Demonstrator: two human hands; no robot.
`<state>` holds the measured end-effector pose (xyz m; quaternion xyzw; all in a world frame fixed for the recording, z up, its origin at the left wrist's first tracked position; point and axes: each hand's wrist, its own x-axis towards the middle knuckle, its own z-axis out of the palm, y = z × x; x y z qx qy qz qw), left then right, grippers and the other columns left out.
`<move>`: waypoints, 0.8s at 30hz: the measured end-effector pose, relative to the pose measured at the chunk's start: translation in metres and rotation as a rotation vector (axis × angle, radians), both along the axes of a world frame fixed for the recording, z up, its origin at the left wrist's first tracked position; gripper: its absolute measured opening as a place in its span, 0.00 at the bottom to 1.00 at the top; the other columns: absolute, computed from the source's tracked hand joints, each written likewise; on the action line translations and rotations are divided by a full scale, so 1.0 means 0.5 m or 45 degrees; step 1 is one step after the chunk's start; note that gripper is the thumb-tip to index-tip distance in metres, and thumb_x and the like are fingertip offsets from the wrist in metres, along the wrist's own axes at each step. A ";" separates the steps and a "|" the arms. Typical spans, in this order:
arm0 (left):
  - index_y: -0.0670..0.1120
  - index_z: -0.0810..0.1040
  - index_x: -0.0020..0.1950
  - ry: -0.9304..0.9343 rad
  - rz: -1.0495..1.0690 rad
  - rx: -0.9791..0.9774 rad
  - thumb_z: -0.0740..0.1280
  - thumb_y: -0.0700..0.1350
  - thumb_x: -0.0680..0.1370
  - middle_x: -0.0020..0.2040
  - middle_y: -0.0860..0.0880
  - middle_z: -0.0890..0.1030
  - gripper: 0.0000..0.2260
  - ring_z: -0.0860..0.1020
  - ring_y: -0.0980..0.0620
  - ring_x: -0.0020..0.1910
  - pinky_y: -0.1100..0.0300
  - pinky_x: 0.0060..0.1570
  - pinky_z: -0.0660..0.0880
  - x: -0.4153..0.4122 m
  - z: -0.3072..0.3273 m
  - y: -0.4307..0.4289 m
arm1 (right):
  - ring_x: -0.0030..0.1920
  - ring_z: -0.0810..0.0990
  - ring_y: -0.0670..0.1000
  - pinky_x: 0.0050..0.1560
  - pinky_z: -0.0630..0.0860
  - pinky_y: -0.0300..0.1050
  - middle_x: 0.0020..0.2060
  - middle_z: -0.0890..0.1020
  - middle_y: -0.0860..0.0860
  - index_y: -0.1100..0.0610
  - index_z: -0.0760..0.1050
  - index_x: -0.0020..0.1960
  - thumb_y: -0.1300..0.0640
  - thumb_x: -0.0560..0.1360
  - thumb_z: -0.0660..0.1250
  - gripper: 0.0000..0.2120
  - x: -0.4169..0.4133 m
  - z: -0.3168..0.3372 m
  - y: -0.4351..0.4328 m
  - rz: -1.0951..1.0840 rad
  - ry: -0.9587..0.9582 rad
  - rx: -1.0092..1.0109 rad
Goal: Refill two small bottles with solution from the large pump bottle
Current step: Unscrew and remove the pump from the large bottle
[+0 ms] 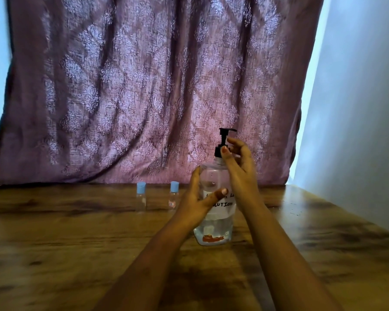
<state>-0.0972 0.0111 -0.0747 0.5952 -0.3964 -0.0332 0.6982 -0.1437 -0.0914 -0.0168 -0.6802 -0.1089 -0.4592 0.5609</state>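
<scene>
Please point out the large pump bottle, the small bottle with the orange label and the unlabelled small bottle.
large pump bottle (225, 131), head view, black pump top.
small bottle with the orange label (174, 186), head view, blue cap.
unlabelled small bottle (141, 200), head view, clear body.

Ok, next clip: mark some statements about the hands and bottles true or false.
1. The left small bottle and right small bottle wear blue caps. True.
2. The pump bottle lies on its side. False: it stands upright on the table.
3. The left hand holds the pump bottle's body. True.
4. The right hand grips a small bottle. False: its fingers curl round the black pump collar.
5. The small bottles stand right of the pump bottle. False: they stand to its left.
</scene>
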 end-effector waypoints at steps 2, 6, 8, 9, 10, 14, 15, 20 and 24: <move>0.71 0.56 0.59 -0.002 -0.002 -0.006 0.71 0.51 0.70 0.49 0.74 0.69 0.29 0.73 0.81 0.43 0.76 0.38 0.74 0.000 -0.004 -0.002 | 0.47 0.78 0.41 0.46 0.78 0.37 0.51 0.77 0.46 0.49 0.69 0.58 0.45 0.68 0.69 0.20 0.001 -0.002 0.002 -0.142 0.004 -0.068; 0.69 0.58 0.61 0.003 0.020 0.000 0.71 0.47 0.73 0.51 0.70 0.73 0.29 0.77 0.76 0.46 0.74 0.39 0.76 0.006 -0.009 -0.005 | 0.43 0.77 0.35 0.43 0.76 0.30 0.47 0.79 0.43 0.51 0.72 0.56 0.54 0.74 0.68 0.12 0.006 -0.001 0.001 -0.167 -0.024 -0.076; 0.64 0.61 0.65 -0.004 0.030 -0.003 0.72 0.50 0.71 0.57 0.60 0.78 0.29 0.80 0.64 0.53 0.64 0.47 0.80 0.005 -0.006 -0.004 | 0.48 0.78 0.36 0.47 0.75 0.29 0.48 0.79 0.42 0.51 0.72 0.58 0.57 0.77 0.63 0.10 0.007 0.001 0.001 -0.089 -0.008 -0.039; 0.60 0.61 0.70 -0.015 0.044 0.006 0.72 0.52 0.70 0.60 0.55 0.78 0.33 0.80 0.58 0.56 0.57 0.52 0.81 0.003 -0.003 -0.002 | 0.50 0.78 0.37 0.50 0.75 0.29 0.49 0.79 0.41 0.51 0.72 0.59 0.57 0.78 0.61 0.10 0.006 0.001 0.000 -0.052 -0.003 -0.017; 0.57 0.59 0.73 -0.025 0.054 0.028 0.72 0.54 0.68 0.61 0.53 0.78 0.36 0.80 0.55 0.59 0.53 0.55 0.80 0.001 0.000 -0.001 | 0.50 0.78 0.36 0.51 0.75 0.29 0.50 0.78 0.40 0.50 0.71 0.60 0.58 0.79 0.59 0.11 0.005 0.000 0.000 -0.034 0.000 -0.005; 0.67 0.57 0.65 -0.055 0.069 0.050 0.71 0.55 0.67 0.50 0.71 0.76 0.32 0.76 0.76 0.47 0.72 0.41 0.77 -0.002 0.000 0.002 | 0.54 0.77 0.39 0.49 0.75 0.31 0.52 0.77 0.42 0.50 0.69 0.63 0.50 0.76 0.63 0.17 0.002 0.001 0.007 -0.154 0.016 -0.060; 0.68 0.54 0.65 -0.047 0.074 0.057 0.70 0.56 0.67 0.48 0.73 0.72 0.34 0.74 0.80 0.44 0.75 0.38 0.75 -0.002 0.000 0.002 | 0.54 0.77 0.44 0.50 0.76 0.35 0.53 0.76 0.45 0.49 0.69 0.63 0.47 0.72 0.67 0.20 0.002 0.000 0.007 -0.230 0.027 -0.092; 0.67 0.54 0.66 -0.049 0.109 0.080 0.71 0.57 0.66 0.53 0.67 0.73 0.36 0.77 0.69 0.50 0.68 0.45 0.77 0.003 -0.003 -0.004 | 0.44 0.77 0.45 0.45 0.76 0.38 0.45 0.78 0.46 0.53 0.73 0.55 0.52 0.70 0.72 0.16 0.002 0.005 0.008 -0.252 -0.019 0.006; 0.58 0.53 0.75 -0.049 0.120 0.072 0.72 0.55 0.67 0.63 0.53 0.76 0.42 0.79 0.55 0.59 0.53 0.56 0.79 0.006 -0.003 -0.005 | 0.53 0.79 0.46 0.52 0.77 0.37 0.51 0.81 0.45 0.51 0.74 0.59 0.55 0.77 0.63 0.11 0.002 0.011 0.010 -0.108 0.012 0.036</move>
